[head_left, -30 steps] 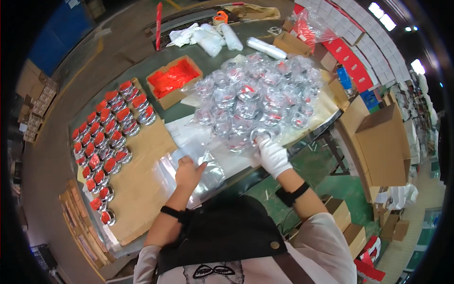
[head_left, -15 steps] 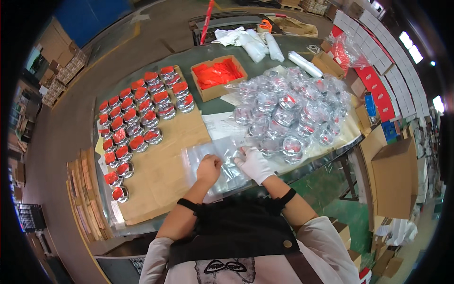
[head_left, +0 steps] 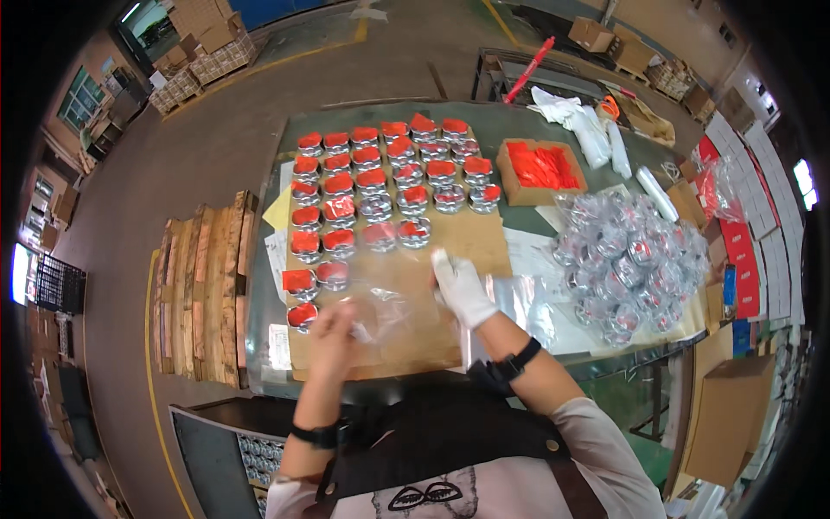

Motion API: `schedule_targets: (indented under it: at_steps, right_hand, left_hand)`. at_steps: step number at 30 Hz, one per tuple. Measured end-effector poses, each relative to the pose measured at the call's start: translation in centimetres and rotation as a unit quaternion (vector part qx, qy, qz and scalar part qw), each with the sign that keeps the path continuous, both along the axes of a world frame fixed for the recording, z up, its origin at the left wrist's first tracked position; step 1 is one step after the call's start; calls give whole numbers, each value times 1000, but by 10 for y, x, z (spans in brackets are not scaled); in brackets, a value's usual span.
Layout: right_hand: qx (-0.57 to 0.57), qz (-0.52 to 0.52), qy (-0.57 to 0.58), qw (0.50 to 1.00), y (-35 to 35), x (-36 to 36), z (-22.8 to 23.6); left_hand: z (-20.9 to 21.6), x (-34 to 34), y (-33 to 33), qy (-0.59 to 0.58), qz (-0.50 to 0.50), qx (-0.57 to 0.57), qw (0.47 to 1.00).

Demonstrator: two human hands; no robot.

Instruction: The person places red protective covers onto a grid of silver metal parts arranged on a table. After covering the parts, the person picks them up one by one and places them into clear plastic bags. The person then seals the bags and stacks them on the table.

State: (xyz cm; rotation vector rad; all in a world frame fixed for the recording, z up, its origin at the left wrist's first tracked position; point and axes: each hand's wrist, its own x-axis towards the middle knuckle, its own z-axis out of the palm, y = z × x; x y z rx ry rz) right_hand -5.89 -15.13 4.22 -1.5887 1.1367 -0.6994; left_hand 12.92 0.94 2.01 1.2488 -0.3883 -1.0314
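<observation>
My bare left hand [head_left: 332,336], smeared by motion, has its fingers closed on a clear plastic bag [head_left: 380,313] above the brown cardboard sheet [head_left: 471,235]. Over the sheet's right part is my right hand [head_left: 462,290] in a white glove. Its fingers are bent together; whatever lies in them is hidden. Rows of shiny round metal parts [head_left: 376,206] with red pieces on top stand beyond and left of my hands. The nearest is a metal part [head_left: 303,316] by my left hand. Flat clear bags [head_left: 525,301] lie right of my gloved hand.
A heap of bagged metal parts [head_left: 635,264] covers the table's right side. Behind it stand a carton of red pieces [head_left: 519,192] and clear plastic rolls [head_left: 655,194]. Wooden pallets [head_left: 203,290] lean left of the table; an open carton [head_left: 731,415] is at the right.
Both hands have left the stack of flat bags, my left one moving left over the cardboard with a clear bag. The view has turned left.
</observation>
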Motion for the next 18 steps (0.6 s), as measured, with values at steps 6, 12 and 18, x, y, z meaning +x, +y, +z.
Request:
schedule_targets:
  at_steps: [6, 12, 18]
  right_hand:
    - [-312, 43, 418, 852, -89, 67, -84]
    - [-128, 96, 320, 934, -65, 58, -25]
    - [-148, 19, 107, 983, 69, 33, -38]
  left_hand:
    - [79, 66, 17, -378, -25, 60, 924]
    - [-24, 34, -31, -547, -216, 100, 802]
    - [-113, 3, -52, -164, -274, 195, 927]
